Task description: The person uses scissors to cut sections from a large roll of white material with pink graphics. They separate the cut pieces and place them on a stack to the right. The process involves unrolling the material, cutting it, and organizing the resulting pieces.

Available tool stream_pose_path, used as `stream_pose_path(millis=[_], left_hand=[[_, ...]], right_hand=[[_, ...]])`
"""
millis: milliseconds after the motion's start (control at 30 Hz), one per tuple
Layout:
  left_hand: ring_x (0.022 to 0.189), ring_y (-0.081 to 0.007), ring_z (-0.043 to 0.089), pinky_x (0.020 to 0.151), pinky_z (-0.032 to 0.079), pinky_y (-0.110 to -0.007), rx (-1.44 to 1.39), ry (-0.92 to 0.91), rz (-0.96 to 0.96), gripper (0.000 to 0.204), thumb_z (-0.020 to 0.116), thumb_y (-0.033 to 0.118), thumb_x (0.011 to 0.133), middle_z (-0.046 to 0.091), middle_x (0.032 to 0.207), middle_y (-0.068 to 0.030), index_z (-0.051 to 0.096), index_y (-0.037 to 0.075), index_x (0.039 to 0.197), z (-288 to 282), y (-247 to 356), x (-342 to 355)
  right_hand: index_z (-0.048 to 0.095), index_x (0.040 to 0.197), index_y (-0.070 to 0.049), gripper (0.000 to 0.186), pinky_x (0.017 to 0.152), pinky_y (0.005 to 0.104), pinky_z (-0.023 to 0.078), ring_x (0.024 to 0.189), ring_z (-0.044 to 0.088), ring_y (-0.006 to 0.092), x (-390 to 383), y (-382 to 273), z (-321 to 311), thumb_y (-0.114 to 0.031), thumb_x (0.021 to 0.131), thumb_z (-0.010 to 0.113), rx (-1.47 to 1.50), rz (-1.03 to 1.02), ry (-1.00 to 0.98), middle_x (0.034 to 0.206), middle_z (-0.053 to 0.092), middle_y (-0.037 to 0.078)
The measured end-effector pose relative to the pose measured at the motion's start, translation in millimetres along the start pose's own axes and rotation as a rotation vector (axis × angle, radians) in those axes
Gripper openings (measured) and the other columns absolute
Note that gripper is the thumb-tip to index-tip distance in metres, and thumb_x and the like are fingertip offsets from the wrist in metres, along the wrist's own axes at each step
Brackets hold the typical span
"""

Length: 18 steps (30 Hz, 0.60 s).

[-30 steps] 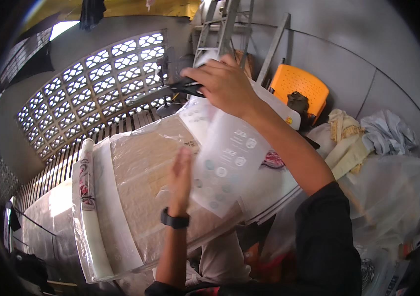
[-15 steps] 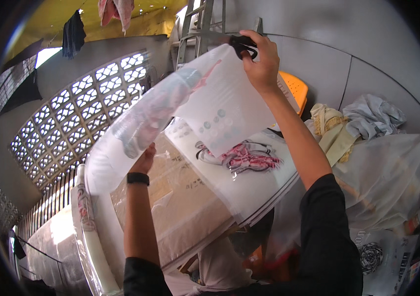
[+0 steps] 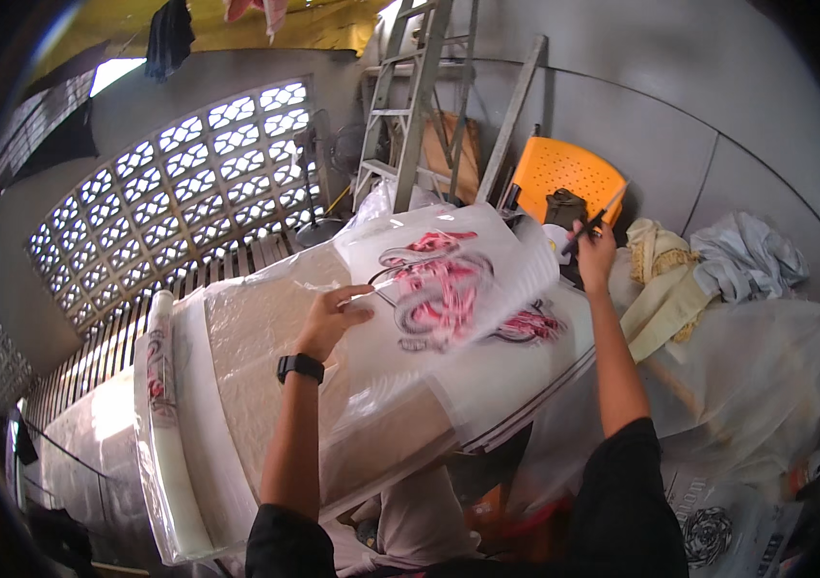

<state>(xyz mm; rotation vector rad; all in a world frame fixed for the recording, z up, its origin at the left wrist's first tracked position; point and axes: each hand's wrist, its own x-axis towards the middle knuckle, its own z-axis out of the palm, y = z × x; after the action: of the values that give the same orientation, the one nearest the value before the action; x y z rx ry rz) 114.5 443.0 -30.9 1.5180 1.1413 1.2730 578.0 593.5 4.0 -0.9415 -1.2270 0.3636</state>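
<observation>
A pair of black-handled scissors (image 3: 583, 234) is in my right hand (image 3: 595, 258), its fingers closed round the handles, over the far right of the table. My left hand (image 3: 331, 318), fingers apart, hovers at or lightly touches the left edge of a translucent plastic sheet (image 3: 516, 260); I cannot tell if it presses on it. This sheet has a pink, black and grey printed design (image 3: 439, 289) and its right side curls up. Beneath it lies another sheet with a similar print (image 3: 535, 326). Brown-looking film (image 3: 285, 337) covers the table's left part.
A roll of clear printed plastic (image 3: 161, 414) lies along the table's left end. Behind the table stand an aluminium ladder (image 3: 410, 106), an orange chair (image 3: 574, 178) and a fan (image 3: 309, 164). Cloths (image 3: 728, 255) and translucent plastic (image 3: 767, 356) are piled on the right.
The plastic sheet, raised and curled in both hands before, has come down flatter onto the table. My right hand has lowered with the scissors; my left hand has moved right and its fingers have spread.
</observation>
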Motion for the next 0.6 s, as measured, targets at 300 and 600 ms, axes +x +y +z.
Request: stream_pose_path(millis=[300,600], left_hand=[[0.096,-0.02,0.068,0.083,0.054,-0.031,-0.068,0.419,-0.092,0.066,0.077,0.004,0.077,0.07,0.113,-0.0143,0.056,0.003,0.14,48.4,-22.3,9.0],[0.09,-0.0229,0.071,0.079,0.056,-0.034,-0.096,0.409,0.209,0.071,0.068,-0.005,0.081,0.066,0.126,-0.0172,0.048,0.004,0.148,64.1,-21.9,23.1]], right_hand=[[0.065,0.101,0.001,0.039,0.058,0.0404,0.05,0.061,0.069,0.0285,-43.4,23.0,-26.2,-0.028,0.082,0.082,-0.548,0.129,-0.484,0.071,0.068,0.018],[0.065,0.115,-0.001,0.046,0.085,0.0471,0.052,0.101,0.067,0.0412,-57.4,9.2,29.3,-0.029,0.081,0.079,-0.759,0.13,-0.535,0.1,0.072,0.023]])
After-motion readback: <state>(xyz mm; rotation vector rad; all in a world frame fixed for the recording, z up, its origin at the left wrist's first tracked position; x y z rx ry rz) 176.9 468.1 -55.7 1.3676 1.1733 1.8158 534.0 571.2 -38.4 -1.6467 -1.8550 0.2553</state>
